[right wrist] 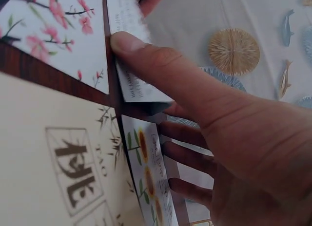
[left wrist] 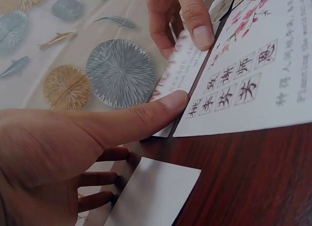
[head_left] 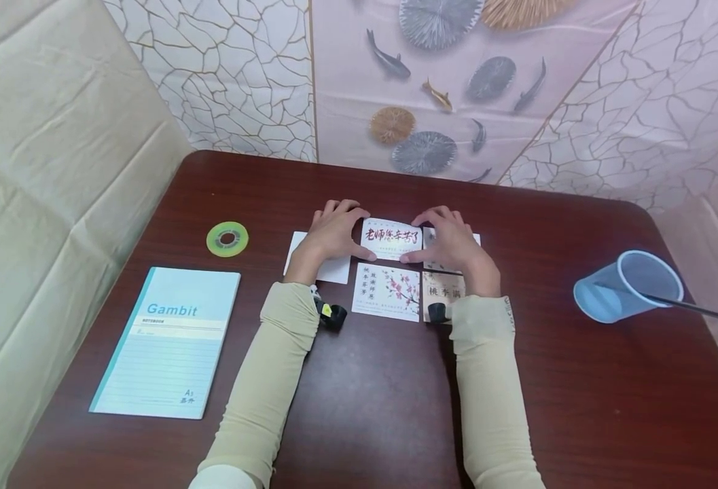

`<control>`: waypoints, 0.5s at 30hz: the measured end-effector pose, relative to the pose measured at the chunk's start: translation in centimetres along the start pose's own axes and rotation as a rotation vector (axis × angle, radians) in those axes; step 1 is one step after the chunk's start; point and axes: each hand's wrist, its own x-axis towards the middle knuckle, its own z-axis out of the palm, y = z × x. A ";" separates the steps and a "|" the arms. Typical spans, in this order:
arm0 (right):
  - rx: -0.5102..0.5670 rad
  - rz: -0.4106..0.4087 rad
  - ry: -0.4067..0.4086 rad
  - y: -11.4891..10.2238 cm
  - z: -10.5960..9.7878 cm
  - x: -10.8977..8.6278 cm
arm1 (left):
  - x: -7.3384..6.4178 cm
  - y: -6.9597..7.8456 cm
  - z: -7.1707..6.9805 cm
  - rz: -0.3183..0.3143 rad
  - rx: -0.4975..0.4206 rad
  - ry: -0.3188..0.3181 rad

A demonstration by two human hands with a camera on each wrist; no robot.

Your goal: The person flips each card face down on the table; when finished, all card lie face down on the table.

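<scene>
Both hands hold a white card with red Chinese lettering by its left and right sides. My left hand has its thumb at the near left corner and a forefinger at the far left corner. On the other side, my right hand grips the right corners the same way. The right wrist view shows the card's near edge slightly off the table, with shadow beneath. Just in front lies a pink-blossom card. A cream card and a sunflower card lie near the right hand. Under the left hand is a blank white card.
A Gambit notebook lies at the left, with a green tape roll behind it. At the right, a translucent blue cup lies tipped with a dark stick in it. Patterned cloth rises behind the table.
</scene>
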 end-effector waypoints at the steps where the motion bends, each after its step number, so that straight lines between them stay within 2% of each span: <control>1: 0.003 -0.003 0.004 0.0 0.0 0.0 | 0.0 0.0 0.0 0.001 -0.003 0.004; 8: 0.010 -0.006 -0.004 -0.4 0.0 0.1 | 0.1 -0.2 0.1 0.016 -0.015 0.025; 15: 0.006 -0.025 -0.017 -0.4 -0.2 -0.1 | 0.4 0.0 0.3 0.064 -0.016 0.045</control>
